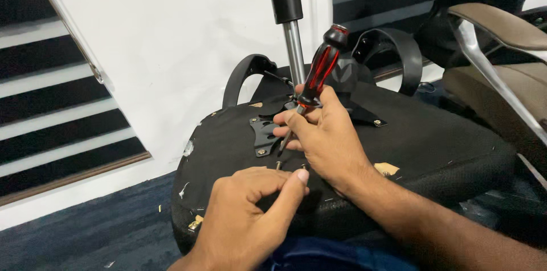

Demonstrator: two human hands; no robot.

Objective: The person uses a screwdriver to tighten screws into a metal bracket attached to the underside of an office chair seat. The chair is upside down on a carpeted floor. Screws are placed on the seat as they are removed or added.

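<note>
An upturned office chair seat [433,146] in black fabric lies before me, its gas cylinder [286,15] sticking up. My right hand [325,140] grips a screwdriver [319,74] with a red and black handle, its shaft angled down towards the black metal bracket [263,134] on the seat's underside. My left hand [250,220] rests on the seat's near edge, thumb and forefinger pinched close to two small screws [279,164] that stand up from the fabric. Whether the fingers hold anything is hidden.
Two black armrest loops [242,74] [399,49] rise behind the seat. A brown chair with a chrome arm [496,60] stands at the right. A white wall panel [171,49] and striped glass are at the left, dark blue carpet [85,237] below.
</note>
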